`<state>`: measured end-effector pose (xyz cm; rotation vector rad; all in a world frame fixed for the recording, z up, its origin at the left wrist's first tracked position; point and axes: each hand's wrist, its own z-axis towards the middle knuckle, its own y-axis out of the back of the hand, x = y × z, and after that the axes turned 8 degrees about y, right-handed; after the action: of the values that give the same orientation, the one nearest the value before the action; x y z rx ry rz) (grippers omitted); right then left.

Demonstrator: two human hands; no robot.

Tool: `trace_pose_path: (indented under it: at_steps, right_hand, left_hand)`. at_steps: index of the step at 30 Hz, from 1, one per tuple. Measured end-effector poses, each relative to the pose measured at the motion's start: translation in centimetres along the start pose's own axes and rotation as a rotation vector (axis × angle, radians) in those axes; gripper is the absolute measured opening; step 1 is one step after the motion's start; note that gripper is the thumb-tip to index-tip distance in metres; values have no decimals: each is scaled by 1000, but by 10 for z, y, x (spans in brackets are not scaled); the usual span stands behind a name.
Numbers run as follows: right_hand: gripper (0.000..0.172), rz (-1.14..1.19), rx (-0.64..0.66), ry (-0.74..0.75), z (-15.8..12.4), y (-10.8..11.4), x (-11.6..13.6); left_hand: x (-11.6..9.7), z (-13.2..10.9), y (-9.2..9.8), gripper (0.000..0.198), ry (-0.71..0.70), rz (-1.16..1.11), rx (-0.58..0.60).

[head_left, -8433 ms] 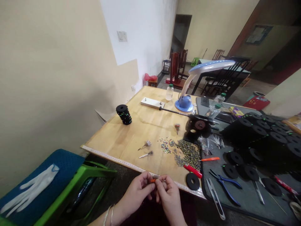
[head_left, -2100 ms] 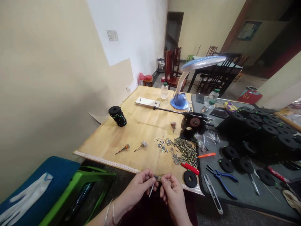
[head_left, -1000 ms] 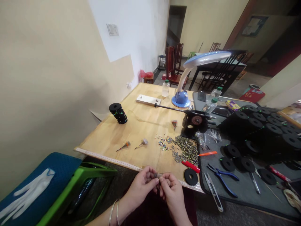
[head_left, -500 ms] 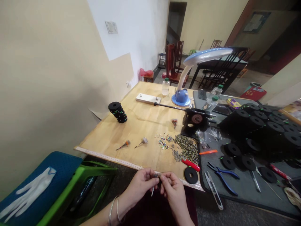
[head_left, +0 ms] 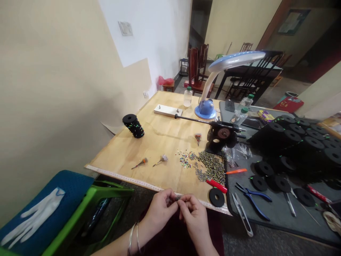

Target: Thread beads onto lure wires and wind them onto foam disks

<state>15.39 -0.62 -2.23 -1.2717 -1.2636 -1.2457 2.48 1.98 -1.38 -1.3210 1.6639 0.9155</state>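
Observation:
Both hands meet at the table's front edge with fingertips pinched together. My left hand, with two bangles at the wrist, is closed. My right hand is closed against it. A small greyish bit shows between the fingertips, too small and covered to name. Just beyond lies a heap of small dark-and-yellow barrel-shaped pieces, with loose coloured beads beside it. A black foam ring and a red-handled tool lie right of my right hand. Small bundles of fine strands rest on the wood.
A black foam spool stands at the left. A black rotary device with a long rod sits under a blue lamp. Blue pliers, tweezers and stacked foam spools occupy the grey mat. A white glove drapes a chair.
My fingers have drawn closer together. The thin white tip that hung below my left fingers is no longer visible. The view has shifted very slightly.

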Motion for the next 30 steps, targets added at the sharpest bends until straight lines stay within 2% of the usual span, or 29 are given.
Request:
trace_pose_path:
  at_steps: [7,9,14,18,22,25,30]
  right_hand:
    - [39,-19,-48,4,3,-3,4]
    - [41,12,-56,-16,4,-2,4]
    - [48,179,-18,-147,7,2,-1]
    - [49,275,23,-207,8,4,-7]
    - [45,300,51,-180,5,6,-7]
    - [40,291,26,-168,-1,8,-5]
    - [31,262,35,-260,-14,9,-4]
  left_hand:
    - [-4,-4,-1,10,-117,204,-99]
    - [-5,-2,-2,10,-90,139,-79]
    - [-13,-2,0,21,137,-254,113]
    - [-21,-4,3,22,211,-314,205]
    - [-21,-6,2,21,202,-267,194]
    - [-17,-7,3,21,179,-227,160]
    - [-7,-11,7,19,193,-180,126]
